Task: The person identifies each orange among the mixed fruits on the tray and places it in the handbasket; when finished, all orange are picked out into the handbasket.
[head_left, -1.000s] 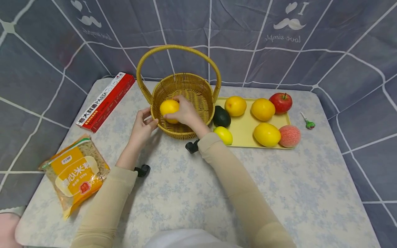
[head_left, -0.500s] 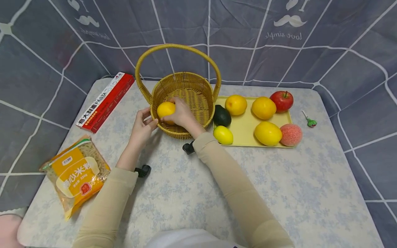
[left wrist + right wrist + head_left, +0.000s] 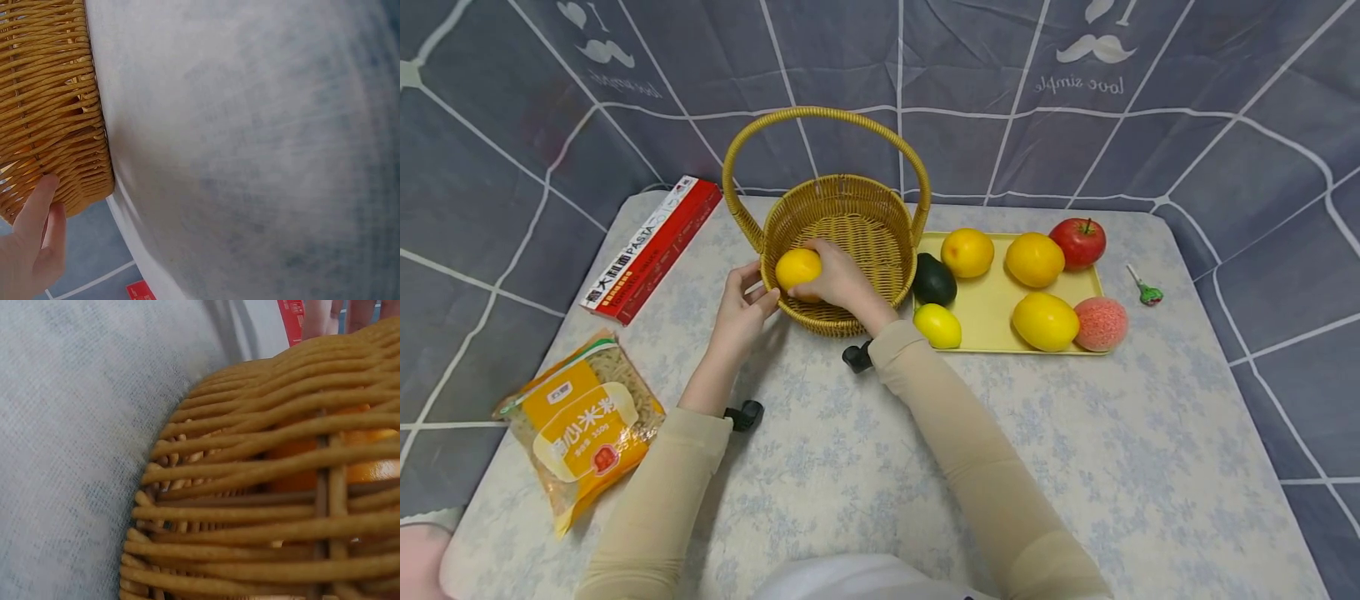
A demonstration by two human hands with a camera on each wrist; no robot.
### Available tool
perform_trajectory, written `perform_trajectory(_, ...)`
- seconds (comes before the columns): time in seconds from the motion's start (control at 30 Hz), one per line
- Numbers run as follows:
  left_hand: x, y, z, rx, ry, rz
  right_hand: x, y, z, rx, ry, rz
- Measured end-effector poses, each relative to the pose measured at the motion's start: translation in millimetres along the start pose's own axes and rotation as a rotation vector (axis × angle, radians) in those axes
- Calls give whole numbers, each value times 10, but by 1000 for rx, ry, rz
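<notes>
Holding both arms forward over the desk, sleeves beige, bent a bit inward toward the basket. Angling right forearm up and leftward, crossing the basket's near rim, with right hand down inside. Gripping orange there, curled over its right side, so spread only as wide as the fruit. Seen at near-left part of basket, close to the wall; also visible through the weave in the right wrist view.

Extending left forearm up from lower left, with left hand at basket's outer left side. Touching rim and outer weave with fingers slightly parted, fairly straight; seen pressed to weave in left wrist view too. Can't tell how firmly.

To the right of basket: yellow tray with avocado, small lemon, two more oranges, big lemon, apple and pink fruit at its right edge. Farther right, lollipop. At left, red pasta box, with orange bag nearer.
</notes>
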State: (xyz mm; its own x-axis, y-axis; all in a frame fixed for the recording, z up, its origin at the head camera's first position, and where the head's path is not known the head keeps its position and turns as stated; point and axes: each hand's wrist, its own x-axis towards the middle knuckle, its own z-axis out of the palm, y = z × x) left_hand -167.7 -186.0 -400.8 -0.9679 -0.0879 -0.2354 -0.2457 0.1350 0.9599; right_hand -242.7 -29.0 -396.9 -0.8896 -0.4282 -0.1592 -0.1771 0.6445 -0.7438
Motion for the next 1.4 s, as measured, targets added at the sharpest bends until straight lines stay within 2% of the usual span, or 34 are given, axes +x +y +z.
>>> perform_trajectory(0.37,-6,-11,14,10,11,14,-40,42,-40,8,-36,28)
perform_trajectory(0.67,-9,-28,5,5,5,28,-163,31,-158,22,-24,17)
perform_trajectory(0.83,6,-44,5,11,3,38,-325,56,-324,24,1,-38)
perform_trajectory(1.03,3,-34,12,9,-1,30,-607,200,-595,131,36,-139)
perform_trajectory(1.23,-6,-23,9,23,1,10,-891,453,-848,259,98,-144)
perform_trajectory(1.4,-14,-17,0,25,0,10,-1083,673,-1054,309,195,-110)
